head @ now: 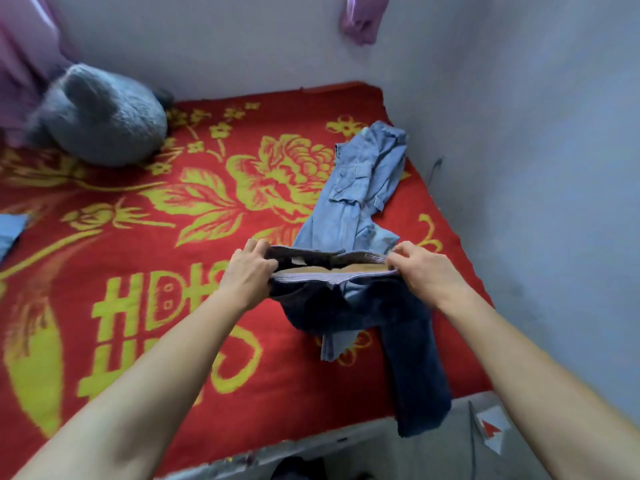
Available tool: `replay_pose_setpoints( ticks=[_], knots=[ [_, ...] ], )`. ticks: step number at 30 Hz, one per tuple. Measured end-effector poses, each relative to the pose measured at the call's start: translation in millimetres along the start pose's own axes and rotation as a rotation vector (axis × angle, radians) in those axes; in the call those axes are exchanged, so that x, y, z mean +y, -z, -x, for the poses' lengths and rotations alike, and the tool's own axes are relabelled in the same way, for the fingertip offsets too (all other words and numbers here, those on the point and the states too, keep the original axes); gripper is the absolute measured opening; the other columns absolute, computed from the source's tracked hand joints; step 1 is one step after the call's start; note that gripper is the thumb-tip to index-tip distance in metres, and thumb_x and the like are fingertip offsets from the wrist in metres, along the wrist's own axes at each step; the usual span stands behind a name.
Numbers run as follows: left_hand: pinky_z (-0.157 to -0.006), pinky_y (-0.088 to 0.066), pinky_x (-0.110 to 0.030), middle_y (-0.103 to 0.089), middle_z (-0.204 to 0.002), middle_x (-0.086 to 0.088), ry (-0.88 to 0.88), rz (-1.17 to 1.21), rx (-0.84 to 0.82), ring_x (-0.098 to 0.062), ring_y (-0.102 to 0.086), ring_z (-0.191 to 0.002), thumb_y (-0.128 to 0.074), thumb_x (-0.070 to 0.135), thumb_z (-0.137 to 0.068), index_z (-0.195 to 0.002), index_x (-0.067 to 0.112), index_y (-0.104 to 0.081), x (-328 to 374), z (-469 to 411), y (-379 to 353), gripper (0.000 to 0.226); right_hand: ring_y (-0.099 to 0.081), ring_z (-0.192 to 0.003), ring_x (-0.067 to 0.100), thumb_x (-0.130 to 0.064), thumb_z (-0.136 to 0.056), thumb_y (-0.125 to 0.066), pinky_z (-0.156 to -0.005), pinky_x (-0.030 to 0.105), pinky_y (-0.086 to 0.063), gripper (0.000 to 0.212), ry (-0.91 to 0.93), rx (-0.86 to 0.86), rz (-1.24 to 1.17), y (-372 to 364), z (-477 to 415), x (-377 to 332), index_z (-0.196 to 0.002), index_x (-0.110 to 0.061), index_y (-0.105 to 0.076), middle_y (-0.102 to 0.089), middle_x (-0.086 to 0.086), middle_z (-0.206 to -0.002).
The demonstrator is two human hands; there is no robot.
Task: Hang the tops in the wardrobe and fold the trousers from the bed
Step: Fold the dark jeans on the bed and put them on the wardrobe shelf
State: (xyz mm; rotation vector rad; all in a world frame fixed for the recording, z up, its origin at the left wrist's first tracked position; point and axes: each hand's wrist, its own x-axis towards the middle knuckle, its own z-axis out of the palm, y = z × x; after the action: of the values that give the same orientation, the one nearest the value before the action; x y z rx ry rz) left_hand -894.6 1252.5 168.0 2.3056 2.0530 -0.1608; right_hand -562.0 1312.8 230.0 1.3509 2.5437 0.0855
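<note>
head view, trousers [346,306] gripped between hands [247,271] [422,271]

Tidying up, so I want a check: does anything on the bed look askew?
Yes. The trousers, gripped at the waistband by the left hand and right hand, are twisted, one leg hanging off the bed. Behind them, a denim garment lies crumpled near the wall.

Pale bluish painted walls [519,133] meet in a corner beyond the right hand [420,271]. A fluffy grey cushion [104,116] lies on the red, yellow-flowered bed cover [104,271], far beyond the left hand [247,275].
</note>
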Motion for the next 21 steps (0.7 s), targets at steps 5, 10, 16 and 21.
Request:
replay_pose_setpoints(
  ticks=[5,10,16,21],
  knots=[
    [-0.109,-0.03,-0.055,-0.055,-0.116,0.0,-0.079,-0.043,-0.223,-0.023,-0.044,-0.124,-0.053,0.014,-0.085,-0.102,0.026,-0.057,32.5,32.6,30.0,0.022,-0.05,-0.115,0.024,-0.018,-0.085,-0.061,-0.092,0.038,-0.036,0.033,0.021,-0.27,0.215,21.8,40.2,-1.1,-0.113,-0.035,-0.058,-0.062,-0.003,-0.118],
    [-0.089,-0.048,-0.04,-0.039,-0.134,-0.009,-0.099,0.06,-0.202,-0.031,-0.049,-0.117,-0.057,0.011,-0.083,-0.101,0.019,-0.064,68.1,73.3,51.6,0.021,-0.044,-0.119,0.026,-0.017,-0.086,-0.058,-0.095,0.041,-0.032,0.033,-0.043,-0.375,0.288,17.3,99.2,0.4,-0.115,-0.032,-0.063,-0.061,0.001,-0.121],
    [-0.072,-0.041,-0.032,-0.058,-0.102,-0.005,-0.096,0.007,-0.28,-0.024,-0.052,-0.092,-0.054,0.008,-0.081,-0.096,0.02,-0.063,116.3,134.3,81.4,0.021,-0.046,-0.117,0.031,-0.018,-0.088,-0.048,-0.098,0.049,-0.036,0.038,-0.107,-0.28,0.173,25.5,174.8,5.5,-0.123,-0.02,-0.061,-0.048,0.011,-0.124],
    [-0.076,-0.051,-0.037,-0.066,-0.101,-0.001,-0.016,0.037,-0.205,-0.026,-0.061,-0.094,-0.052,0.008,-0.081,-0.107,0.024,-0.059,129.7,184.8,101.7,0.031,-0.055,-0.109,0.036,-0.019,-0.085,-0.054,-0.089,0.043,-0.047,0.03,-0.129,-0.157,-0.128,32.6,215.5,8.9,-0.114,-0.01,-0.059,-0.046,0.015,-0.119]
  ],
)
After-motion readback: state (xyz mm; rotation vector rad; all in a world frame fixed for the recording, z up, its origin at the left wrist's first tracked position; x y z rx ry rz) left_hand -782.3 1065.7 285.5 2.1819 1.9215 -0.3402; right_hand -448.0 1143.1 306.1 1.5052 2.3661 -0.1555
